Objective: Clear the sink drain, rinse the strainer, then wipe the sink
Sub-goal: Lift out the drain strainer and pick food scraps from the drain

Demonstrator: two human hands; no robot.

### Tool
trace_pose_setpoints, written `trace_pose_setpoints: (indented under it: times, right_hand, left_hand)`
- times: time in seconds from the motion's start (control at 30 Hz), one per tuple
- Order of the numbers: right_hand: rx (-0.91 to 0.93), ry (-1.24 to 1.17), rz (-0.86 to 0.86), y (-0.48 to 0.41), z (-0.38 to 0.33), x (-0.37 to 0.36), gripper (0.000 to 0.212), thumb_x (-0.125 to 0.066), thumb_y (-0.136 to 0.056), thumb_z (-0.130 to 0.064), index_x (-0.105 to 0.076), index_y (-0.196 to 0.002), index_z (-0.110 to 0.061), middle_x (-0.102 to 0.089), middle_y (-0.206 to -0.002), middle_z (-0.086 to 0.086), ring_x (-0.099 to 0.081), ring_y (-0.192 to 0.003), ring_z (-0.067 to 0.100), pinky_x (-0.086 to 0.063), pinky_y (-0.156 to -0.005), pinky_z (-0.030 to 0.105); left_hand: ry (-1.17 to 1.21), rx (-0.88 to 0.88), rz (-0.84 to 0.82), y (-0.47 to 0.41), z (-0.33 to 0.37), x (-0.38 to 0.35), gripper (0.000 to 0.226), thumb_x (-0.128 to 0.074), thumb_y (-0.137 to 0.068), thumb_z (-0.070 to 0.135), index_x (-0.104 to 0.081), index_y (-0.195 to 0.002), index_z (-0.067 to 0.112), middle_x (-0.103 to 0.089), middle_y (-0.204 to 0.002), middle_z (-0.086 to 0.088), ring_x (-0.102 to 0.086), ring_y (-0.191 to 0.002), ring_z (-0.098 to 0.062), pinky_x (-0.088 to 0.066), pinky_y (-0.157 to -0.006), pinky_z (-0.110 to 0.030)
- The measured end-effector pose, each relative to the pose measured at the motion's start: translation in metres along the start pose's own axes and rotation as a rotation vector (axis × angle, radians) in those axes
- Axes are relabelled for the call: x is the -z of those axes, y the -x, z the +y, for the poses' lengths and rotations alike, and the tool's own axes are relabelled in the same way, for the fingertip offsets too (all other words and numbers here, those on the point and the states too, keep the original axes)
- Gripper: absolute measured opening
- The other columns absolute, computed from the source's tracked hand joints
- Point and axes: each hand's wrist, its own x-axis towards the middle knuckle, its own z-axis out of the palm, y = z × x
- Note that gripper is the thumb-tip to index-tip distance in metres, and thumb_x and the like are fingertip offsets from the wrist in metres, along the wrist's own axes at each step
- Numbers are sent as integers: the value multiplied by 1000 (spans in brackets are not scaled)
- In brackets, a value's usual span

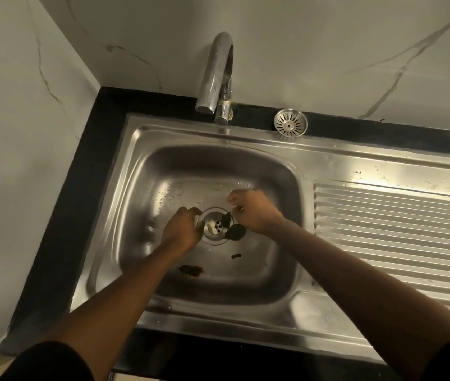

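Note:
The steel sink (246,292) has an open drain (214,225) with white and dark food scraps lying in it. The round slotted strainer (290,122) rests on the sink's back rim, right of the tap. My left hand (180,229) is at the drain's left edge, fingers closed on a greenish scrap (200,229). My right hand (251,213) is at the drain's right edge, fingertips pinched on a small dark scrap (228,215). A dark round piece of waste (235,232) lies just under that hand.
A brown smear of waste (191,270) and a small dark bit (236,255) lie on the basin floor near me. The chrome tap (218,78) arches over the back rim. The ribbed draining board (397,229), with water drops, runs right. A black counter (81,188) and marble walls surround the sink.

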Motion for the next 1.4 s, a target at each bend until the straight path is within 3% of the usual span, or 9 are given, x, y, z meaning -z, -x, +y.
trace_pose_setpoints:
  times: [0.1, 0.23, 0.43, 0.5, 0.63, 0.8, 0.93, 1.13, 1.4]
  right_hand:
    - [82, 265, -169, -8, -3, -28, 21, -69, -93, -21, -69, -114, -18, -71, -114, 3, -68, -101, 22, -51, -78, 30]
    - [114, 477, -230, -16, 9, -56, 46, -69, -97, -24, -57, -141, -28, -59, -139, 2, -60, -124, 24, -56, -101, 42]
    - [212, 693, -286, -19, 24, -69, 63, -68, -95, -17, -45, -153, -26, -47, -152, 2, -50, -134, 27, -50, -104, 42]
    - [187, 699, -266, -16, 27, -75, 56, -65, -98, -13, -50, -150, -24, -49, -148, 4, -53, -130, 28, -53, -100, 42]
    - [114, 623, -229, -9, 29, -79, 37, -63, -103, -15, -60, -140, -15, -54, -139, 11, -59, -122, 29, -57, -93, 40]
    - [85, 523, -198, -1, 35, -75, 40, -60, -101, -4, -65, -139, -18, -66, -132, 9, -66, -117, 28, -55, -96, 37]
    - [-77, 345, -206, -3, 37, -69, 28, -66, -97, -5, -79, -118, -19, -75, -121, 4, -70, -108, 23, -58, -97, 33]
    - [-47, 299, -334, 7, 33, -78, 20, -79, -91, -15, -81, -111, -16, -78, -112, 3, -72, -97, 17, -59, -87, 31]
    - [16, 474, -280, 21, 33, -103, 19, -62, -102, -14, -71, -119, -14, -72, -118, 14, -70, -107, 32, -49, -78, 33]
  left_hand:
    - [-67, -32, 8, 2, -3, -12, 38, -70, -96, 26, -66, -134, 26, -60, -125, -11, -69, -106, -31, -58, -87, -37]
    - [-82, -38, -7, 1, -8, -22, 34, -68, -97, 19, -66, -129, 28, -55, -115, -4, -65, -103, -26, -50, -82, -29]
    - [-227, -87, -77, 6, -21, -36, 43, -65, -99, 12, -59, -141, 20, -59, -129, -10, -63, -115, -29, -57, -99, -39]
    - [-221, -112, -76, 9, -23, -39, 43, -66, -98, 10, -59, -139, 19, -63, -127, -10, -65, -115, -28, -57, -99, -38]
    - [-108, -53, -79, 16, -20, -37, 14, -68, -96, 11, -73, -107, 17, -73, -110, -6, -70, -97, -23, -62, -87, -37]
    - [-37, -12, -96, 17, -20, -27, 14, -71, -91, 8, -77, -94, 20, -77, -106, -4, -71, -93, -21, -56, -82, -32]
    - [-85, -26, -223, 19, -25, -22, 24, -76, -86, 3, -72, -80, 26, -74, -97, 2, -68, -88, -16, -48, -77, -27]
    - [-254, -179, -363, 31, -29, -28, 30, -86, -81, 20, -71, -107, 18, -63, -112, -2, -62, -96, -20, -47, -81, -31]
    - [-526, -391, -370, 39, -29, -46, 28, -66, -95, 10, -62, -123, 10, -60, -132, -16, -64, -117, -33, -53, -98, -43]
